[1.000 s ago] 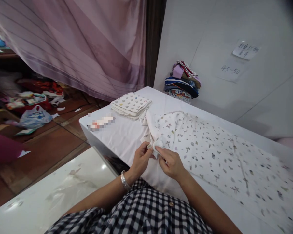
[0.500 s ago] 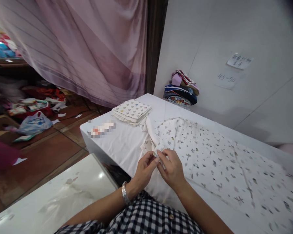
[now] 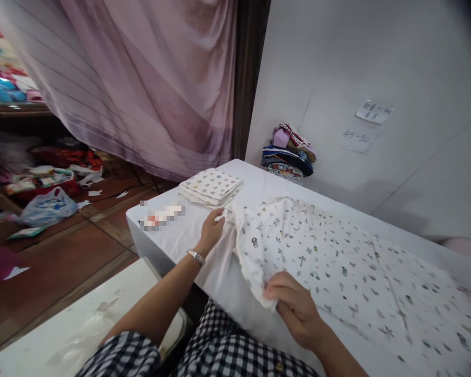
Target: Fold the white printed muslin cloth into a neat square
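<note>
In the head view, a change from half a second ago is seen: then both hands were pinched together on one edge of the printed cloth close to the body; now they are spread well apart. The left hand has been carried forward to the far corner of the cloth, just beside the folded stack. Its grip is closed over that corner, though how tightly the fingers are pressed cannot be told. The right hand has been drawn back to the near edge, where a fold of the cloth is pinched between thumb and curled fingers; the grip is clenched on the fabric. The edge between the two hands is held raised and slightly bunched. The rest of the cloth is spread flat across the white bench, reaching to the right. A pile of coloured clothes is seen at the far end against the wall, and a pink curtain hangs behind.
</note>
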